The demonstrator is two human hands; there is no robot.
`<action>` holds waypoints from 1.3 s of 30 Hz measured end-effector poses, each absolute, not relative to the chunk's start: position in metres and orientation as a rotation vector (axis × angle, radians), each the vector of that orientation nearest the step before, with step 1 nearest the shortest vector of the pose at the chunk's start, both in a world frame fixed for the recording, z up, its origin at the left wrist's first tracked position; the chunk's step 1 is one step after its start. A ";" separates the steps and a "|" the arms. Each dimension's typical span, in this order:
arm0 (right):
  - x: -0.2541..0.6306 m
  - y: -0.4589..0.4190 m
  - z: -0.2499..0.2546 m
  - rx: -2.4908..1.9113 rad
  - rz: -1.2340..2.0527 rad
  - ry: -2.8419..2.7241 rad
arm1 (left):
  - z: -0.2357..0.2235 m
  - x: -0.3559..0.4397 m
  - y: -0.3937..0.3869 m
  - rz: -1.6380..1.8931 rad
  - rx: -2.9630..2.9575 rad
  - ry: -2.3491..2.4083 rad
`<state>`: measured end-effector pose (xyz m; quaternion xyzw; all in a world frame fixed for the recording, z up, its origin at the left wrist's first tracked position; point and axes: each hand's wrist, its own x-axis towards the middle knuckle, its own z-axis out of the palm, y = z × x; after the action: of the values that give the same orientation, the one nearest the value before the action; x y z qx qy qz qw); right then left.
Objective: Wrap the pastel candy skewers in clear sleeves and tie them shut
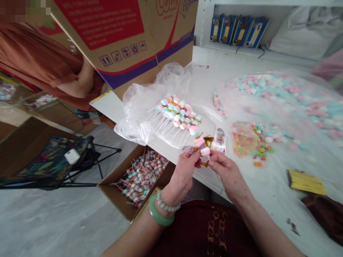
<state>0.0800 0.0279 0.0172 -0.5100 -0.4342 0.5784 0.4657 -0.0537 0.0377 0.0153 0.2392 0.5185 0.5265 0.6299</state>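
A pastel marshmallow skewer (199,141) is pinched by left hand (184,169) and right hand (227,173). Similar skewers (179,112) are bordered by crumpled clear plastic (134,130).

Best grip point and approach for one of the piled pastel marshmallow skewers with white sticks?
Probably its bare white stick, from the near-left edge of the white table: the sticks fan out that way, while the pastel marshmallow heads lie packed together.

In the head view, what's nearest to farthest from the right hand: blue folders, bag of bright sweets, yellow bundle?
1. Bag of bright sweets: just ahead and right of the right hand.
2. Yellow bundle: farther off to the right.
3. Blue folders: far at the back.
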 end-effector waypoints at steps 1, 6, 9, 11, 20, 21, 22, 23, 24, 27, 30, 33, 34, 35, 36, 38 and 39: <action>0.078 0.026 0.015 -1.284 1.398 -1.040 | 0.017 -0.050 0.037 1.185 0.532 1.178; 0.084 0.019 0.008 -1.315 1.409 -0.950 | 0.018 -0.047 0.037 1.087 0.418 1.116; 0.086 0.015 0.006 -1.271 1.456 -0.957 | 0.011 -0.045 0.036 1.209 0.378 1.139; 0.086 0.014 0.004 -1.292 1.401 -0.993 | 0.008 -0.042 0.033 1.227 0.389 1.116; 0.085 0.013 0.004 -1.303 1.281 -1.056 | 0.004 -0.032 0.028 1.109 0.399 1.129; 0.084 0.013 0.006 -1.284 1.319 -1.041 | 0.001 -0.032 0.029 1.149 0.403 1.142; 0.083 0.012 0.008 -1.258 1.368 -1.025 | -0.001 -0.031 0.030 1.194 0.404 1.163; 0.081 0.011 0.010 -1.233 1.420 -1.006 | -0.002 -0.031 0.031 1.245 0.400 1.186; 0.079 0.011 0.012 -1.213 1.466 -0.982 | -0.003 -0.030 0.031 1.285 0.391 1.205; 0.074 0.013 0.013 -1.202 1.497 -0.902 | -0.002 -0.027 0.031 1.261 0.364 1.176; 0.073 0.015 0.008 -1.242 1.431 -0.907 | 0.000 -0.032 0.032 1.175 0.318 1.129; 0.075 0.015 0.001 -1.297 1.378 -1.020 | -0.002 -0.046 0.038 1.252 0.292 1.168; 0.076 0.015 -0.001 -1.305 1.374 -1.049 | -0.003 -0.052 0.041 1.277 0.292 1.179; 0.077 0.015 -0.002 -1.309 1.374 -1.068 | -0.005 -0.057 0.044 1.291 0.293 1.185; 0.077 0.014 -0.003 -1.312 1.376 -1.078 | -0.006 -0.061 0.046 1.301 0.292 1.191; 0.076 0.013 -0.004 -1.318 1.384 -1.090 | -0.006 -0.066 0.051 1.330 0.266 1.199; 0.075 0.012 -0.004 -1.318 1.388 -1.099 | -0.005 -0.066 0.053 1.359 0.241 1.191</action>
<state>0.0748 0.0123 -0.0035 -0.5332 -0.4444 0.5616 0.4503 -0.0663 0.0526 -0.0054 0.1044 0.5162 0.5892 0.6127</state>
